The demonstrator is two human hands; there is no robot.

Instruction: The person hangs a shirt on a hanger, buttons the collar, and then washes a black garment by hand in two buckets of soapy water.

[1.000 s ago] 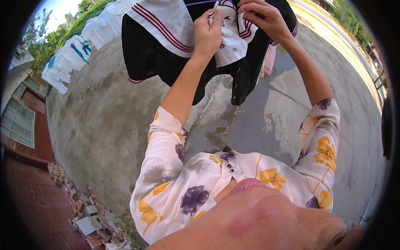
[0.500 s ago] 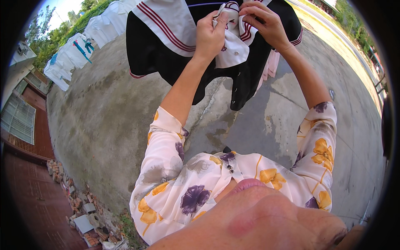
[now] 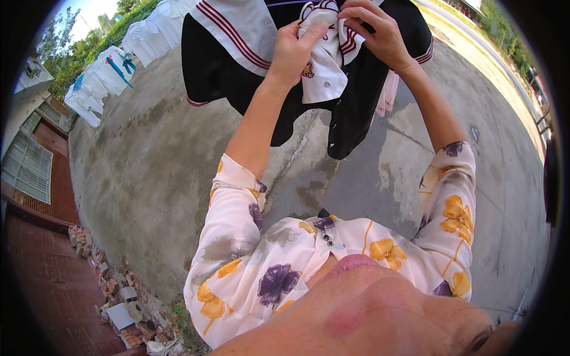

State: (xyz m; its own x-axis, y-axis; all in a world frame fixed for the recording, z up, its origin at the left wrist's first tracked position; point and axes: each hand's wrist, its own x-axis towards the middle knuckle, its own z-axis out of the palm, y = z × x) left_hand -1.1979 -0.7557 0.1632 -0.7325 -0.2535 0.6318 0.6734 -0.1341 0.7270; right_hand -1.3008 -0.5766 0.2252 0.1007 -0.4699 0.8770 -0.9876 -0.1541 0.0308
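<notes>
A black sailor-style garment [image 3: 217, 74] with a striped white collar [image 3: 234, 29] hangs in front of me at the top of the view. A thin purple hanger [image 3: 291, 5] shows at its neck. My left hand [image 3: 294, 54] grips a white embroidered cloth panel [image 3: 323, 86], thumb on top and fingers behind. The panel has a small round snap near its lower corner. My right hand [image 3: 375, 37] pinches the striped collar's edge [image 3: 350, 43] beside the panel. Whatever lies between its fingertips is too small to make out.
Pale pink cloth [image 3: 388, 94] hangs behind the garment. White laundry [image 3: 98, 86] and a teal strip [image 3: 119, 71] hang in a row at far left. Bricks and rubble [image 3: 127, 308] lie along the left wall. Concrete ground [image 3: 142, 172] has a damp patch [image 3: 356, 190].
My left hand has moved slightly left and down with the white panel, which now shows more of its embroidery. My right hand keeps its pinch at the collar. The garment has shifted slightly.
</notes>
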